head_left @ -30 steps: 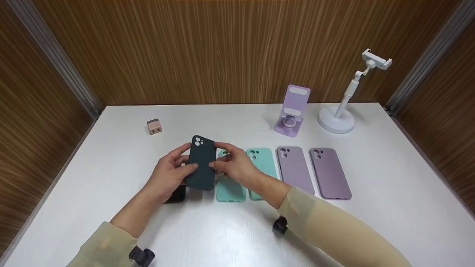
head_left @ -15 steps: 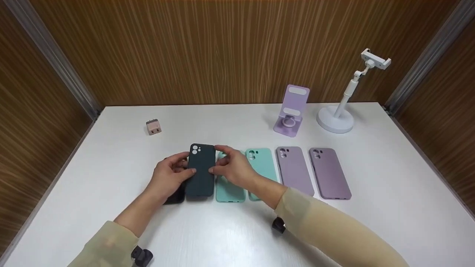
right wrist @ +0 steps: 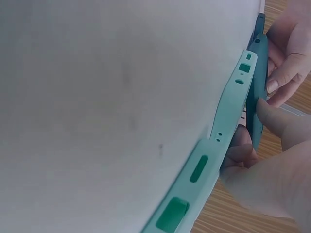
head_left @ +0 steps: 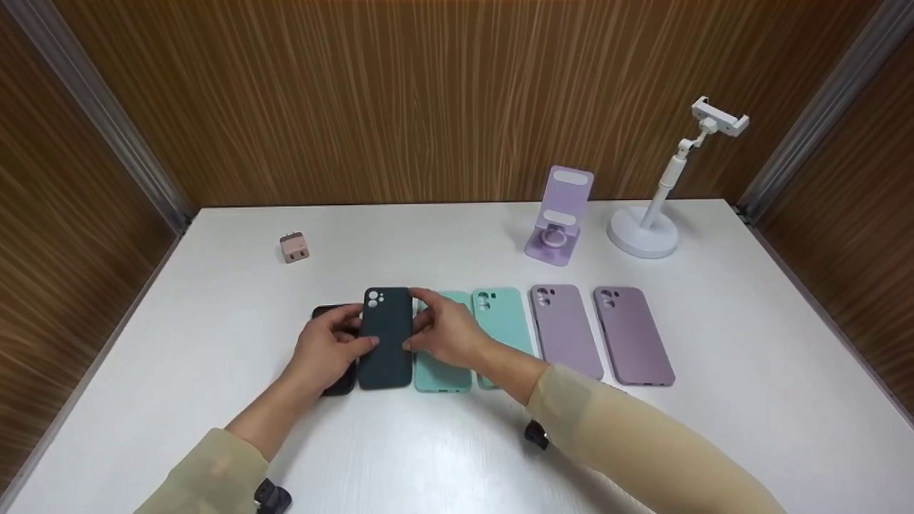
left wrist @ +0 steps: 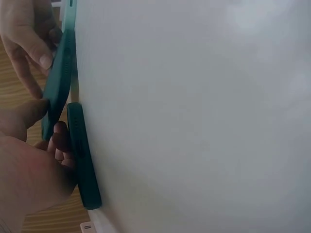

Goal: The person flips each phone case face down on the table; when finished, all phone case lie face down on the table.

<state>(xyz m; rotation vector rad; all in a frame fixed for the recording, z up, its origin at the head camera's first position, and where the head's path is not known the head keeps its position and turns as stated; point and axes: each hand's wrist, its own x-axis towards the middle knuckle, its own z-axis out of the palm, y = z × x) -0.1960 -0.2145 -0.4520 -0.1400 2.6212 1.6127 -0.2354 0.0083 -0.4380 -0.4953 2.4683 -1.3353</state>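
Both hands hold a dark green phone case (head_left: pixel 387 350) by its long sides, camera cutout at the upper left. My left hand (head_left: pixel 321 355) pinches the left side, thumb on the back. On the right side, my right hand (head_left: pixel 451 332) grips with thumb and fingers. A dark phone case (head_left: pixel 341 383) lies to the left, partly hidden under the left hand. The left wrist view shows the held case (left wrist: pixel 59 82) slightly above the table, beside that dark case (left wrist: pixel 83 160). A mint green case (head_left: pixel 443 371) lies just right, partly covered by the right hand.
Right along the row lie another mint case (head_left: pixel 507 321), a lilac case (head_left: pixel 568 332) and a mauve case (head_left: pixel 635 335). Behind them stand a purple phone stand (head_left: pixel 560 214) and a white phone holder (head_left: pixel 646 232). A pink charger (head_left: pixel 294 247) sits at back left.
Both hands have brought the dark green case down and toward me, into the row between the dark and mint cases. It has straightened, and more of the dark case shows.
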